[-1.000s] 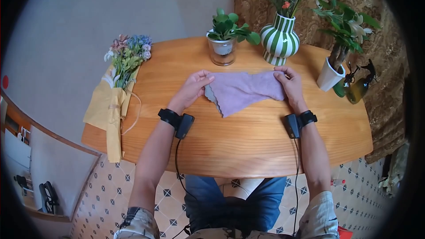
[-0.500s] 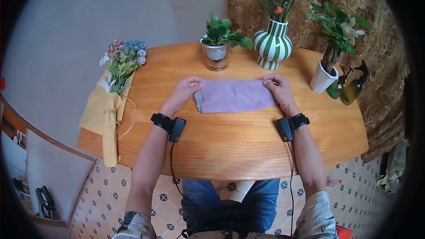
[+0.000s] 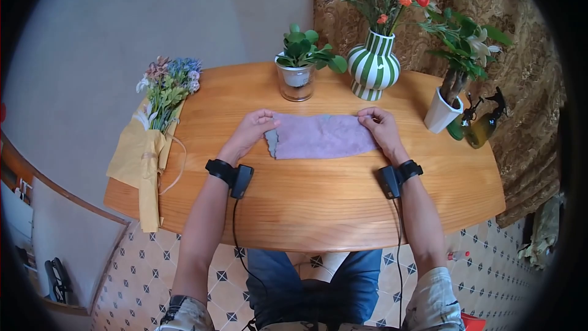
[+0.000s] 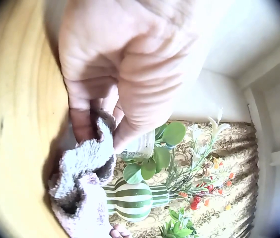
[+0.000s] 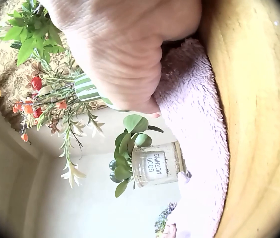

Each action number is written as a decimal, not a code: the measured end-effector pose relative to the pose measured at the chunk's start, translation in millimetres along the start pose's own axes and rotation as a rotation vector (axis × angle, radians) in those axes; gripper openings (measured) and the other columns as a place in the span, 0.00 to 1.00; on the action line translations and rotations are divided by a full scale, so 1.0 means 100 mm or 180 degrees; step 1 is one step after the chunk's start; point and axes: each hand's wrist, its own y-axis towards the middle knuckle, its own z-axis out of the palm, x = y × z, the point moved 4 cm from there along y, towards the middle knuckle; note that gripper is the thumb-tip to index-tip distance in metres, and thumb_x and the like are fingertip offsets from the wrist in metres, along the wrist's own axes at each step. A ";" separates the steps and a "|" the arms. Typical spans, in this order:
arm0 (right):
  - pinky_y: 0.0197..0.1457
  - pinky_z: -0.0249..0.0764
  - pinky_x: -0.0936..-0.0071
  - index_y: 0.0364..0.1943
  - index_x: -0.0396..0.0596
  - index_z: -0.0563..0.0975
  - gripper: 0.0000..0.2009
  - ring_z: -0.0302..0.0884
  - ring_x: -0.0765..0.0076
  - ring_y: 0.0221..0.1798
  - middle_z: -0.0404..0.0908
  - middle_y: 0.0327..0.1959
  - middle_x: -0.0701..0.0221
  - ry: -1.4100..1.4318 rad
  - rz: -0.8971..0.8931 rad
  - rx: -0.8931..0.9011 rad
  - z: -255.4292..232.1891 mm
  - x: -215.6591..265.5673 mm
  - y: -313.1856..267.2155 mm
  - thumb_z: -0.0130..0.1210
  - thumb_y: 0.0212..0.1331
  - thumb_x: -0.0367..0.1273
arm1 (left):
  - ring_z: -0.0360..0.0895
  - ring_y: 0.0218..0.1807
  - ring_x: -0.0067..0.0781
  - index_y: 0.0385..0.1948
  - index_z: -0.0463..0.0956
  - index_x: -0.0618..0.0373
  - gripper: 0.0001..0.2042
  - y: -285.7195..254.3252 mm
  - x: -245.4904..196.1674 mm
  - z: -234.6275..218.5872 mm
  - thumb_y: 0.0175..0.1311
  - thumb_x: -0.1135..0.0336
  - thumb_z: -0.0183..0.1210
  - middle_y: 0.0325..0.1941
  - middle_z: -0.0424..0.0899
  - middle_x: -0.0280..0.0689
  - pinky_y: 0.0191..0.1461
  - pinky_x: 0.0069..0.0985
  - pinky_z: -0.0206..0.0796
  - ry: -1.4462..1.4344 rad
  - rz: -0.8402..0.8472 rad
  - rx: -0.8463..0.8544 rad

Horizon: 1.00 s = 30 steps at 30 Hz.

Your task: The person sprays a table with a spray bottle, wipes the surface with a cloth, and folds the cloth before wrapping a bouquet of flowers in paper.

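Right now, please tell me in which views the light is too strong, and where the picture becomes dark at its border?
Head view: even light, the purple cloth clearly coloured, a pale sheen on the table near its front edge, black rounded corners; left wrist view: left hand partly washed out, dark corners; right wrist view: cloth bleached nearly white in places, dark corners too.

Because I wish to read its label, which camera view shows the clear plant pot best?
The right wrist view: the clear plant pot appears large, though sideways, and GOOD MORNING is readable on it. The head view shows it upright but small; the left wrist view shows only part, behind the left hand.
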 end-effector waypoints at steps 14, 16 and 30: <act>0.38 0.68 0.84 0.36 0.41 0.81 0.05 0.71 0.83 0.33 0.80 0.30 0.75 -0.0132 0.0008 0.0019 0.03 -0.01 -0.02 0.58 0.56 0.25 | 0.75 0.37 0.16 0.43 0.73 0.58 0.09 -0.03 0.00 -0.01 0.64 0.70 0.58 0.35 0.79 0.29 0.40 0.15 0.66 0.0114 0.0001 -0.0033; 0.38 0.68 0.84 0.36 0.41 0.81 0.05 0.71 0.83 0.33 0.80 0.30 0.75 -0.0136 -0.0031 0.0037 0.03 0.00 -0.01 0.58 0.56 0.25 | 0.75 0.36 0.15 0.43 0.73 0.58 0.10 -0.03 -0.01 0.00 0.63 0.68 0.59 0.35 0.80 0.29 0.39 0.15 0.65 0.0120 0.0016 -0.0049; 0.39 0.68 0.84 0.37 0.41 0.81 0.06 0.71 0.83 0.33 0.79 0.30 0.76 -0.0185 0.0024 0.0009 0.04 0.03 -0.03 0.58 0.57 0.25 | 0.75 0.34 0.15 0.41 0.73 0.59 0.08 -0.01 0.02 0.00 0.62 0.70 0.60 0.33 0.80 0.28 0.37 0.14 0.65 0.0097 0.0081 -0.0055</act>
